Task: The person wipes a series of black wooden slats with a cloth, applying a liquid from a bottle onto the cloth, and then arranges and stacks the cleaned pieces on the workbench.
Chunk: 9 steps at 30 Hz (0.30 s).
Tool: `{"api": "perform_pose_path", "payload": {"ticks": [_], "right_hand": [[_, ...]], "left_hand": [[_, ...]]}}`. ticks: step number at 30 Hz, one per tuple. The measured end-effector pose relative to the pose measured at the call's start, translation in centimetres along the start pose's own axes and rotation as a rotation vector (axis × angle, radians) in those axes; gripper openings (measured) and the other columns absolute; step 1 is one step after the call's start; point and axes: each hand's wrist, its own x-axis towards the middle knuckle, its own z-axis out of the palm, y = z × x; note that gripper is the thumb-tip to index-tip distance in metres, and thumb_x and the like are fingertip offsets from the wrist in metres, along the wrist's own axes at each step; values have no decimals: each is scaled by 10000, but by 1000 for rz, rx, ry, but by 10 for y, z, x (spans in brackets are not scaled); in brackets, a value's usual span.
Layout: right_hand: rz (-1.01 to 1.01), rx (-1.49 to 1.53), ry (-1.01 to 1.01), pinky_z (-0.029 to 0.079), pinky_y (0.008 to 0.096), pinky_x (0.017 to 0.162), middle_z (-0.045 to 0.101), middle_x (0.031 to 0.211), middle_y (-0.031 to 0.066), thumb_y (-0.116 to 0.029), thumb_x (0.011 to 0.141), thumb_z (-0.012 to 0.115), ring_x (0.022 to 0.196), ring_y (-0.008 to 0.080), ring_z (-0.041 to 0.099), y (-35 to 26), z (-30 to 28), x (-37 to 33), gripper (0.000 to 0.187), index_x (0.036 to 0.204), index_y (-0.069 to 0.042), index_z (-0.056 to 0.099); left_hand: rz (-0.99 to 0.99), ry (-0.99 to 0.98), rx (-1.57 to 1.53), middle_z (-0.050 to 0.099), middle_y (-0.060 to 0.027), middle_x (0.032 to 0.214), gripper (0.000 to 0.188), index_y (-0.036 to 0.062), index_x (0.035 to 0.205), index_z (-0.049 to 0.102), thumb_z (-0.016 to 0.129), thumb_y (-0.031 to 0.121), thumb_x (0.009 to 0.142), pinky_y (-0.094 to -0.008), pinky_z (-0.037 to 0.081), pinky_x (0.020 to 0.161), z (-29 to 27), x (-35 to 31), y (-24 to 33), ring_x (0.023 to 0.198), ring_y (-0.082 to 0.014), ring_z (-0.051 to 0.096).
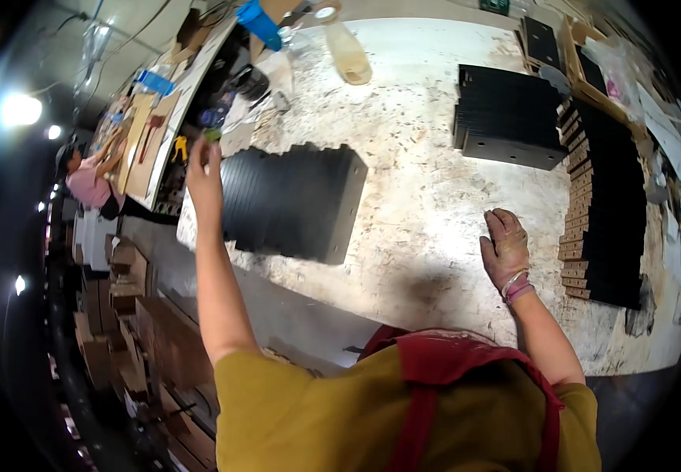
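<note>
My left hand (204, 177) is raised at the table's left edge, beside a stack of thin black panels (293, 200) standing on edge in a row. Its fingers look apart; a small green thing (212, 135) shows at the fingertips, and whether they touch it is unclear. My right hand (507, 250), in a stained glove with a band at the wrist, lies on the worn white table (427, 189) with its thumb spread and nothing in it. Beyond it stands a second black panel stack (509, 114) with holes in its front face.
A long row of black panels with brown edges (604, 204) lines the right side. At the back are a bottle of yellowish liquid (346, 51), a blue container (259, 25) and a cardboard box (584, 35). Another person (93, 177) works at a left bench; cartons (171, 338) lie below.
</note>
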Motion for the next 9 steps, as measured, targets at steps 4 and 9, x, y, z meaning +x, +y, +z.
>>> {"api": "perform_pose_path", "payload": {"ticks": [4, 9], "right_hand": [[-9, 48, -2, 401, 422, 972, 517, 1237, 148, -97, 779, 649, 1152, 350, 490, -2, 1, -3, 462, 1226, -48, 540], [-3, 131, 39, 398, 412, 990, 509, 1263, 166, -87, 779, 651, 1159, 341, 492, 4, 20, -3, 466, 1232, -52, 545]], "left_hand": [[-224, 71, -73, 589, -159, 1174, 386, -9, 1262, 551, 608, 169, 923, -336, 469, 877, -37, -153, -44, 1032, -236, 583], [-497, 128, -168, 440, -119, 1348, 544, 61, 1410, 384, 590, 229, 936, -328, 402, 951, -46, -242, 5, 1187, -247, 478]]}}
